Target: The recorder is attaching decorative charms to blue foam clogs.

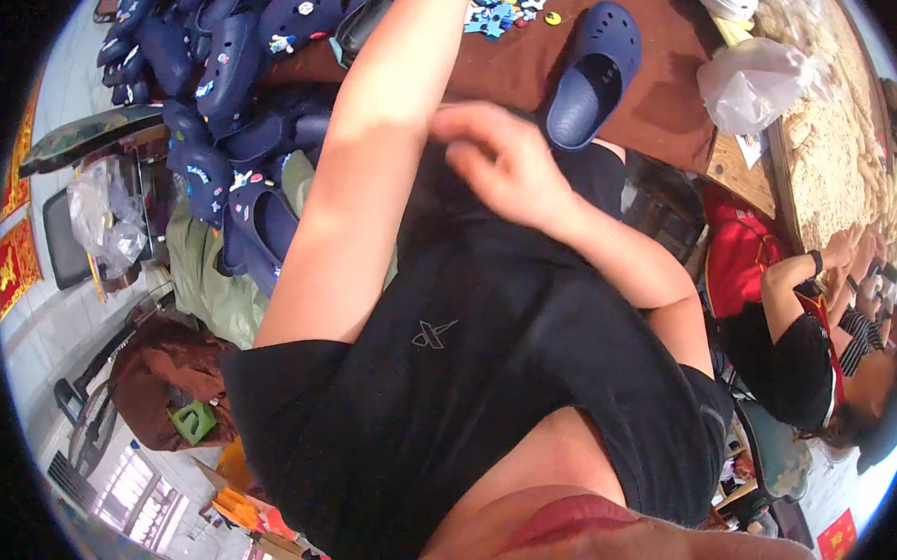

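Note:
My left forearm [386, 113] stretches up past the top edge, so its hand is out of view. My right hand [504, 167] hovers beside it in front of my body, slightly blurred, with loosely bent fingers apart and nothing visible in them. Just right of that hand, a dark blue clog [593, 73] with holes in its top lies on a brown cloth [665, 90]. Blue, white and yellow shoe charms [497, 16] are scattered on the cloth near the top edge.
Many dark blue clogs [227, 74], several with charms, are heaped at the left. A clear plastic bag [755, 84] lies at the right beside a tray of beige pieces [834, 163]. Other people [787, 355] work along the right side. Another plastic bag [106, 220] hangs at the left.

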`<state>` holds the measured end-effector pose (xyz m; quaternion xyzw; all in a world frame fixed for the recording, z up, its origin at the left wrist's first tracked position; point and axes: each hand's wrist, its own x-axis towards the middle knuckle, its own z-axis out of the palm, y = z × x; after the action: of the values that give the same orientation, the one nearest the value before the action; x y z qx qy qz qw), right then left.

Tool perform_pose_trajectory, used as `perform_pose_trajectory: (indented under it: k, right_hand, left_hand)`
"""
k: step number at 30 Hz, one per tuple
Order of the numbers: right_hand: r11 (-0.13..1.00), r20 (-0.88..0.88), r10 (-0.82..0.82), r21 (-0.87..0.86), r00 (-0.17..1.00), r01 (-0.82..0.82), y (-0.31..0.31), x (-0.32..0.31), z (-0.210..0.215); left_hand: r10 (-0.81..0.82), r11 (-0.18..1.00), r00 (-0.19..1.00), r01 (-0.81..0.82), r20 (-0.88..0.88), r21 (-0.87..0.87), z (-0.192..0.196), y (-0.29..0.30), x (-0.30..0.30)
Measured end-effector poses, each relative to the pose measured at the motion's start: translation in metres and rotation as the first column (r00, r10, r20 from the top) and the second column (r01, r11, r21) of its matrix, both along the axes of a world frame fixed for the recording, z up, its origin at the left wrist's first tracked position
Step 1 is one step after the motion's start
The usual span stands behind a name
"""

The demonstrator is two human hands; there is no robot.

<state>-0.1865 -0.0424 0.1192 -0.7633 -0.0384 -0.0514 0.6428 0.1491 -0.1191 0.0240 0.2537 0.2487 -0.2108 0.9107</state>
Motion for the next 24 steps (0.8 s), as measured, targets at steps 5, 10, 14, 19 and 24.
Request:
perform_pose_trajectory:
  k: [5, 10, 14, 19, 24]
  right_hand:
    - [0.967, 0.124, -0.246, -0.035, 0.961, 0.252, 0.002, 0.016, 0.000]
    - [0.915, 0.102, 0.390, 0.067, 0.915, -0.398, -0.008, -0.016, 0.034]
    - [0.955, 0.147, -0.241, -0.142, 0.959, 0.261, -0.062, -0.009, -0.013]
    - [0.662, 0.101, -0.708, -0.248, 0.699, 0.707, -0.125, -0.018, -0.075]
    - [0.572, -0.107, -0.814, 0.024, 0.571, 0.820, -0.157, -0.029, -0.107]
  left_hand:
    - [-0.060, 0.998, 0.998, 0.059, 0.031, 0.020, -0.004, -0.006, -0.010]
    - [-0.294, 0.938, 0.860, 0.176, 0.417, 0.298, -0.031, 0.032, 0.014]
    - [-0.765, 0.477, 0.273, -0.367, 0.583, 0.798, -0.019, -0.006, -0.090]
    - [-0.983, 0.134, -0.177, -0.880, -0.054, 0.456, -0.034, 0.011, -0.138]
    - [-0.986, -0.017, -0.056, -0.899, -0.154, 0.437, -0.044, 0.008, -0.144]
